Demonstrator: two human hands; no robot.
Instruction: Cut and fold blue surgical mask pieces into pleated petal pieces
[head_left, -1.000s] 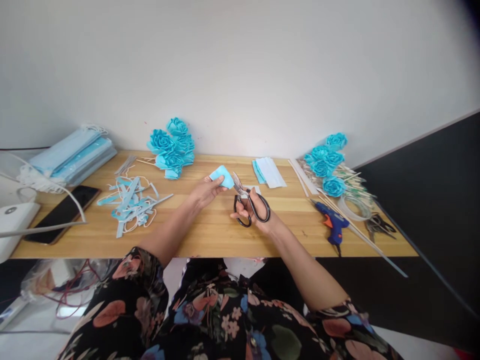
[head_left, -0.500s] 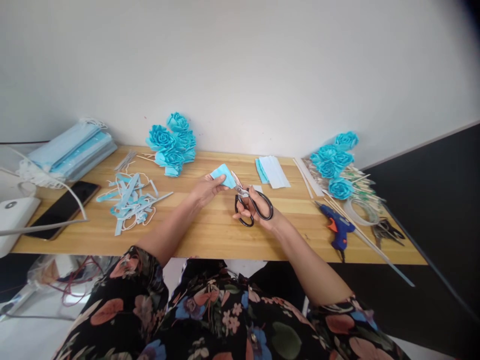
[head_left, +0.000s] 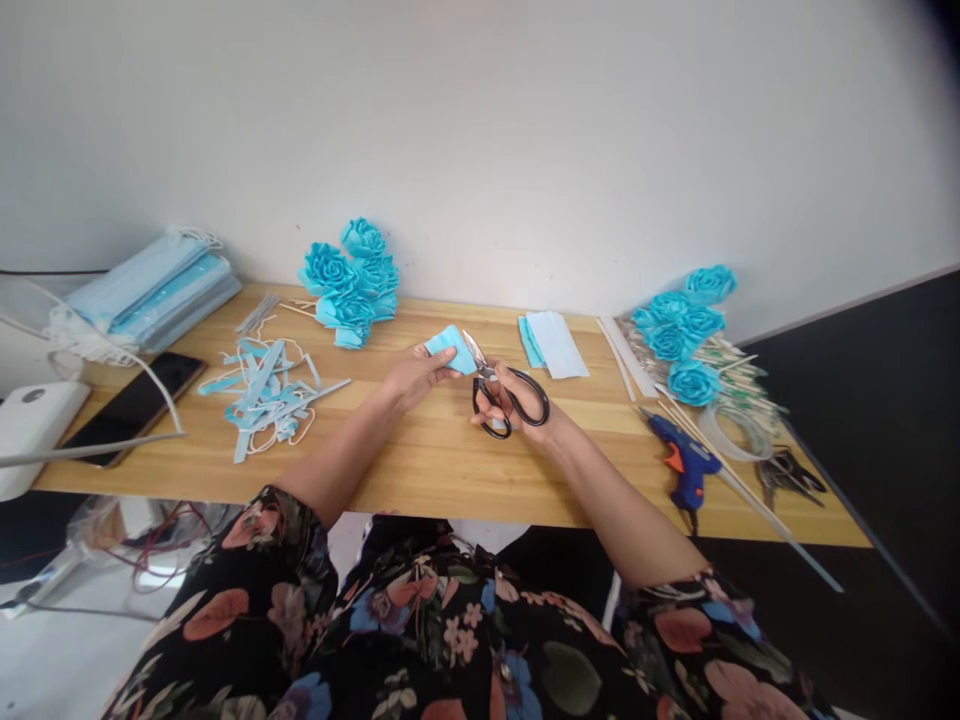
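Observation:
My left hand (head_left: 415, 374) pinches a small folded piece of light-blue mask fabric (head_left: 451, 349) above the middle of the wooden table (head_left: 420, 470). My right hand (head_left: 525, 412) has its fingers through the black handles of a pair of scissors (head_left: 501, 392). The scissor blades point up and left, touching the right edge of the blue piece.
Blue fabric roses (head_left: 351, 283) lie at the back, more roses (head_left: 679, 328) with wooden skewers (head_left: 739, 375) at right. Cut mask strips (head_left: 266, 397), a stack of masks (head_left: 146, 292), a phone (head_left: 135, 405), a folded mask (head_left: 553, 343), a blue glue gun (head_left: 686, 463), pliers (head_left: 787, 474).
Both hands stay together on the blue piece and scissors. The view has shifted slightly, so everything sits a little higher and to the right. The blades have closed a little on the fabric.

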